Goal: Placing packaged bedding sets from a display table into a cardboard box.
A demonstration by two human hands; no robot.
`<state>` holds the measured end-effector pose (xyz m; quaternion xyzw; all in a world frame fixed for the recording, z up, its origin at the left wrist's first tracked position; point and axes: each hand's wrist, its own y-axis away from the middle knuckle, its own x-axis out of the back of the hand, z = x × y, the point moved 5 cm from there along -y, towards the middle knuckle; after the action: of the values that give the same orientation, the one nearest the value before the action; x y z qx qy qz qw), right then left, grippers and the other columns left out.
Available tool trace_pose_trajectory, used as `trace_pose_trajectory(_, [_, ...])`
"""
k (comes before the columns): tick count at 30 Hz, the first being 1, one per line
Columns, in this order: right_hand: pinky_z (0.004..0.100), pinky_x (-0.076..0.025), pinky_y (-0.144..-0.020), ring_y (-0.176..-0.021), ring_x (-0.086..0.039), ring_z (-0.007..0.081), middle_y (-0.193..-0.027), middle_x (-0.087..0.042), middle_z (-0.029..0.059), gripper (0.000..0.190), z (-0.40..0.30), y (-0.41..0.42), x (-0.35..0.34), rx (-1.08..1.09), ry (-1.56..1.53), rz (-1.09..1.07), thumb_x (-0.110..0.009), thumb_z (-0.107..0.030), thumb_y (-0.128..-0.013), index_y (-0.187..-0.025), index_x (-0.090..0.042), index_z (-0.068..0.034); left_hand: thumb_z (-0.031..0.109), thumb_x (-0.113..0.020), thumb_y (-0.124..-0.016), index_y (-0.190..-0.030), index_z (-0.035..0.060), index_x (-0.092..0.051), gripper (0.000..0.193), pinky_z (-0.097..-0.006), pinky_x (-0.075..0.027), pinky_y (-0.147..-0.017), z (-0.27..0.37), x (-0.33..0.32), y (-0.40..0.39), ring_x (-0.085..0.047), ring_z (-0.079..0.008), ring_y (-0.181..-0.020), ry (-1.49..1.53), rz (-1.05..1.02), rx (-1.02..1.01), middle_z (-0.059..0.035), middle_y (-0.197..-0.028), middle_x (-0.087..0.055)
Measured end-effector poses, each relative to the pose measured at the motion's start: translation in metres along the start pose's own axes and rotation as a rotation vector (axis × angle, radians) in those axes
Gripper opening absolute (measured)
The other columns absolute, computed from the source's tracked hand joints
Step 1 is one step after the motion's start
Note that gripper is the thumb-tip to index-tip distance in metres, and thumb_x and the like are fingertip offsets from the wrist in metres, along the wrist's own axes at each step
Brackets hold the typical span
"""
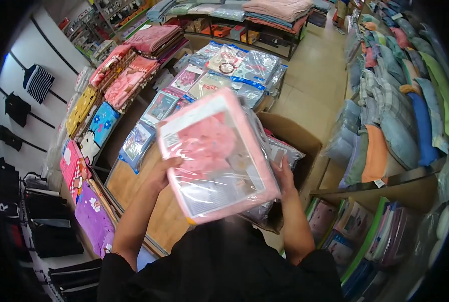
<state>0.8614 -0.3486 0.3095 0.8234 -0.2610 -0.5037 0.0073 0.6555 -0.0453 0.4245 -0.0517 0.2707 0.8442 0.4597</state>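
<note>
Between my two hands is a pink-bordered bedding package in clear plastic, with a printed picture insert on its face. My left hand grips its left edge, the thumb on the front. At its right edge is my right hand, its fingers partly hidden behind the plastic. The package is tilted and held above a low wooden display table. To the right, partly behind it, an open cardboard box holds more plastic-wrapped packages.
Wrapped packages cover the table's far part. Folded blankets line the left side. Pillows fill the right shelf, above upright packages. Clothes hang on the left wall. Part of a person shows far off in the aisle.
</note>
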Motion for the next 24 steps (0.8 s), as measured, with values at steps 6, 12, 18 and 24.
trace_pose_trajectory(6, [0.0348,-0.044,-0.103,-0.118,-0.058,0.0204,-0.131,-0.061,0.0124,0.066,-0.001,0.081,0.03,0.093,0.601,0.293,-0.076,-0.033,-0.089,-0.138,-0.049,0.002,0.014,-0.08,-0.08,-0.135,-0.0025,-0.051,0.064,-0.0356,-0.051,-0.096,-0.047,-0.074,-0.049,-0.064,-0.0223,-0.108,-0.478,-0.195,0.115,-0.0125,-0.117,-0.066])
trace_pose_trajectory(12, [0.0325,-0.049,-0.094,-0.103,-0.062,0.0194,-0.116,-0.066,0.0123,0.063,0.022,0.104,0.072,0.346,0.573,0.58,-0.084,-0.016,-0.079,-0.13,-0.052,0.003,0.015,-0.079,-0.082,-0.139,-0.0023,-0.047,0.068,-0.0359,-0.052,-0.093,-0.092,-0.121,-0.098,-0.065,-0.0215,-0.108,-0.621,-0.257,0.021,-0.014,-0.119,-0.066])
trace_pose_trajectory(18, [0.0353,-0.05,-0.092,-0.104,-0.063,0.0237,-0.117,-0.065,0.0149,0.064,0.054,0.083,0.089,0.406,0.673,0.823,-0.082,-0.014,-0.078,-0.131,-0.051,0.003,0.014,-0.079,-0.081,-0.142,-0.003,-0.04,0.074,-0.0361,-0.053,-0.09,-0.144,-0.106,-0.145,-0.066,-0.023,-0.102,-0.579,-0.164,-0.026,-0.0159,-0.118,-0.065])
trace_pose_trajectory(24, [0.0366,-0.049,-0.094,-0.106,-0.063,0.0277,-0.118,-0.064,0.0183,0.076,0.076,0.078,0.131,0.364,0.703,0.856,-0.084,-0.022,-0.075,-0.135,-0.046,0.005,0.032,-0.075,-0.081,-0.137,-0.0006,-0.047,0.07,-0.0431,-0.055,-0.085,-0.195,-0.036,-0.122,-0.069,-0.0343,-0.099,-1.199,-0.225,-0.148,-0.0226,-0.113,-0.069])
